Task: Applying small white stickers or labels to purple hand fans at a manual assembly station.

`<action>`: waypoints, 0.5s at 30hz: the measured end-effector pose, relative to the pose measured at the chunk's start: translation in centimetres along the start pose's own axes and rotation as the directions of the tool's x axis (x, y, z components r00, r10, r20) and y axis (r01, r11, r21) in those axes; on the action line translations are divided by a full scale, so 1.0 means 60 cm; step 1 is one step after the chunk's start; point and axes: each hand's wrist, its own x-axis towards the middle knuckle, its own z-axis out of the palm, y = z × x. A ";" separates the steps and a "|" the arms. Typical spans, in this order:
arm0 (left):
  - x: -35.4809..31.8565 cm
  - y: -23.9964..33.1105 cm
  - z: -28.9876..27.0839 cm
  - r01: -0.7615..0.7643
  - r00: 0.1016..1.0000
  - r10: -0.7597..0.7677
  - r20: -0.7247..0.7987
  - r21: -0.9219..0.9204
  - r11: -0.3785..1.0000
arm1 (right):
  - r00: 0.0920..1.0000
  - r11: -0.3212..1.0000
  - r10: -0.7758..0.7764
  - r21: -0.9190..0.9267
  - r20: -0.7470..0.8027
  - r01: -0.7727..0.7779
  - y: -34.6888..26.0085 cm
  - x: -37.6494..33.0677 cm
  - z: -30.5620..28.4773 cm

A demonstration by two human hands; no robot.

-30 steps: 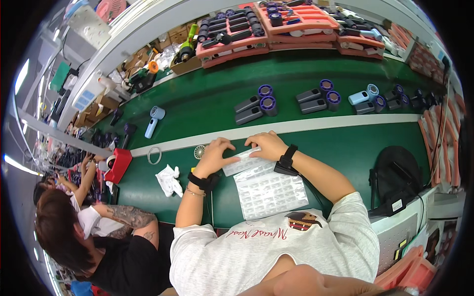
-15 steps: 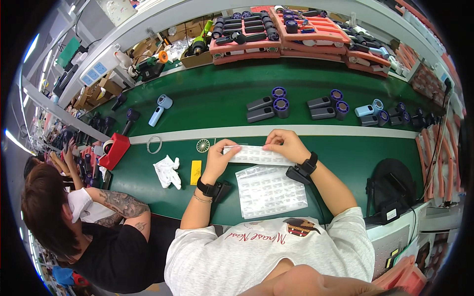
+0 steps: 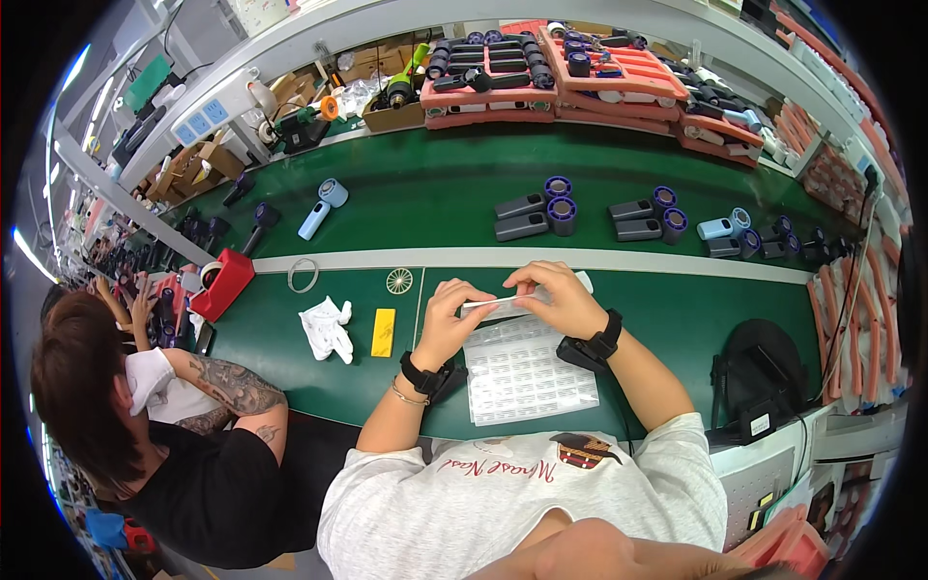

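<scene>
Both my hands are raised over the green bench, pinching a thin white strip (image 3: 499, 304) between them. My left hand (image 3: 450, 317) grips its left end, and my right hand (image 3: 558, 294) grips its right end. Under my hands lies a clear sheet of small labels (image 3: 527, 372), flat on the bench. Each wrist wears a black band. A small round white grille (image 3: 399, 281) rests just left of my left hand.
A yellow block (image 3: 384, 332), a crumpled white glove (image 3: 328, 329), a clear ring (image 3: 303, 275) and a red tape dispenser (image 3: 222, 283) lie to the left. Dark handheld devices (image 3: 535, 212) ride the green belt beyond. Another person (image 3: 155, 425) sits at my left. A black pouch (image 3: 759, 372) lies right.
My hands have lifted the strip a little above the label sheet and drawn closer together. The view has tilted, so the bench sits lower in the picture.
</scene>
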 end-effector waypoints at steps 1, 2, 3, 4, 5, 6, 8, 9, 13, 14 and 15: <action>-0.001 -0.001 0.000 0.006 1.000 -0.006 0.002 -0.002 1.000 | 1.000 1.000 0.007 -0.025 0.004 -0.007 -0.001 -0.002 0.001; -0.002 -0.003 0.000 0.013 1.000 -0.013 0.004 -0.004 1.000 | 1.000 0.999 0.015 -0.051 0.007 -0.015 -0.002 -0.004 0.002; -0.003 -0.004 0.000 0.019 1.000 -0.019 0.007 -0.006 1.000 | 1.000 0.997 0.023 -0.077 0.009 -0.022 -0.003 -0.006 0.002; -0.003 -0.006 0.001 0.018 1.000 -0.018 0.008 -0.007 1.000 | 1.000 0.997 0.024 -0.077 0.008 -0.023 -0.003 -0.006 0.001; -0.005 -0.008 0.001 0.071 0.997 -0.070 0.016 -0.065 0.995 | 0.999 0.997 0.050 -0.059 0.020 -0.049 -0.003 -0.006 0.001; -0.006 -0.008 0.001 0.124 0.992 -0.121 0.029 -0.123 0.985 | 0.997 0.996 0.076 -0.042 0.032 -0.075 -0.004 -0.006 0.000; -0.006 -0.010 0.003 0.177 0.984 -0.172 0.045 -0.180 0.968 | 0.994 0.995 0.103 -0.025 0.044 -0.102 -0.008 -0.007 -0.005; -0.003 -0.010 0.007 0.257 0.966 -0.245 0.081 -0.255 0.932 | 0.983 0.985 0.172 0.000 0.067 -0.172 -0.012 -0.008 -0.014; 0.016 -0.022 0.012 0.428 0.904 -0.388 0.183 -0.411 0.805 | 0.949 0.946 0.297 0.106 0.106 -0.308 -0.005 -0.009 -0.046; 0.021 -0.031 0.015 0.446 0.895 -0.397 0.202 -0.434 0.783 | 0.952 0.938 0.293 0.169 0.090 -0.304 0.003 -0.011 -0.055; 0.025 -0.038 0.017 0.462 0.887 -0.405 0.223 -0.457 0.760 | 0.954 0.926 0.289 0.230 0.072 -0.298 0.010 -0.014 -0.063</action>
